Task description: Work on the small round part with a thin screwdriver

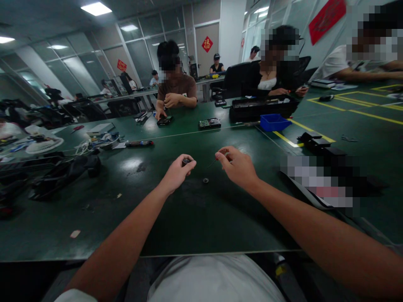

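Observation:
My left hand (178,173) is closed in a pinch on a small dark round part (186,160) held just above the green table (201,218). My right hand (236,165) is also pinched, its fingertips holding something tiny and reddish that I cannot make out; a thin wire seems to run from it toward the left hand. A small dark ring-shaped piece (205,180) lies on the table between and just below the two hands.
A black bag (63,172) and tangled cables (94,142) lie at the left. A pen-like tool (139,143), a circuit board (209,123), a blue bin (273,122) and black cases (317,144) sit further out. Other people work across the table.

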`<act>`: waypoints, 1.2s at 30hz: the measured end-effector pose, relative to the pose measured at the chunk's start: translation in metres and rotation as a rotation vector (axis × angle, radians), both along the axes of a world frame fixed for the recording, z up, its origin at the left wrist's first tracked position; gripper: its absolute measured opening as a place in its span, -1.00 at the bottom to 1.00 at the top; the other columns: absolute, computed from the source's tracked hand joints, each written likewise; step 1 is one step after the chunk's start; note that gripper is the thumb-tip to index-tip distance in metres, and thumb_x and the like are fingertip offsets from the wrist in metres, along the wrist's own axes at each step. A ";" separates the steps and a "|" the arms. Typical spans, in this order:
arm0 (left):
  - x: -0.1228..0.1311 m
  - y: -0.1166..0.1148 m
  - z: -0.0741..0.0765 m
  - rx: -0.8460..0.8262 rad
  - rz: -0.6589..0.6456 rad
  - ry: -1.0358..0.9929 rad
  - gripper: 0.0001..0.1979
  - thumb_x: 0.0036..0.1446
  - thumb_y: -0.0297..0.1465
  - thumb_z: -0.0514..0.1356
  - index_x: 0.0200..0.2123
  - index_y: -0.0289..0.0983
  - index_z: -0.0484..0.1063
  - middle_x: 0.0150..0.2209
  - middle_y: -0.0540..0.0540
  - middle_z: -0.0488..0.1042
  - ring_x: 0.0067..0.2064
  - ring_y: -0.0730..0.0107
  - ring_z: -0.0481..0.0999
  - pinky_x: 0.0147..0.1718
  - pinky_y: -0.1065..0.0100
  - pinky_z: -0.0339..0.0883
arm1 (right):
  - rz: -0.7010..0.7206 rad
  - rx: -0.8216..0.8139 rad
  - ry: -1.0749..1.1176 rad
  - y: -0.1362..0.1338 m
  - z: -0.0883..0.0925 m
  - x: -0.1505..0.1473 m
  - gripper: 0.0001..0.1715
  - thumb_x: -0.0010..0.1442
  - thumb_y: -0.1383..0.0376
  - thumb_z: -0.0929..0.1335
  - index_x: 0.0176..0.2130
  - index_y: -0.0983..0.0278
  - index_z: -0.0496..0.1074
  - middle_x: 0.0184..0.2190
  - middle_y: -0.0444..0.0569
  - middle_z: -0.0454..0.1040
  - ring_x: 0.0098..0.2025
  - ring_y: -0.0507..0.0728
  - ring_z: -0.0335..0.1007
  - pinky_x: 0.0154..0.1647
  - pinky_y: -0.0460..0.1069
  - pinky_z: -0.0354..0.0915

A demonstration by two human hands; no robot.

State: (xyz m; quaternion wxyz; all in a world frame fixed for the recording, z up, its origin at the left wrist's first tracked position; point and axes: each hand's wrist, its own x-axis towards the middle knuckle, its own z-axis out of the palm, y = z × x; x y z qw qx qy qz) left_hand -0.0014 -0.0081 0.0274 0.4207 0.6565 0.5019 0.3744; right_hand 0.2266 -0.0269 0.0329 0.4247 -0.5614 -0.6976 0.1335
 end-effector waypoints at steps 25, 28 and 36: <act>0.002 0.004 0.002 0.224 -0.262 0.677 -0.76 0.19 -0.22 0.21 -0.14 -0.20 0.50 -0.20 -0.12 0.56 -0.19 0.19 0.52 -0.20 0.26 0.35 | 0.026 0.030 -0.183 0.004 -0.003 0.001 -0.70 0.34 0.08 0.31 -0.33 0.20 0.45 -0.41 -0.02 0.52 -0.39 0.16 0.37 -0.39 0.04 0.15; -0.020 0.013 0.002 0.073 -0.164 0.404 -0.73 0.17 -0.25 0.15 -0.13 -0.21 0.51 -0.28 -0.09 0.53 -0.35 0.32 0.46 -0.37 0.34 0.29 | 0.037 0.003 -0.160 0.005 -0.004 0.001 -0.72 0.35 0.10 0.30 -0.29 0.19 0.47 -0.38 -0.01 0.54 -0.37 0.17 0.39 -0.38 0.05 0.16; -0.109 0.028 0.012 -0.187 0.342 -0.357 -0.84 0.05 -0.33 0.19 -0.34 -0.32 0.37 -0.44 -0.01 0.36 -0.55 0.51 0.28 -0.63 0.45 0.07 | 0.055 -0.017 -0.144 0.006 -0.005 0.003 -0.75 0.35 0.11 0.30 -0.24 0.19 0.48 -0.36 -0.01 0.54 -0.37 0.17 0.39 -0.38 0.06 0.18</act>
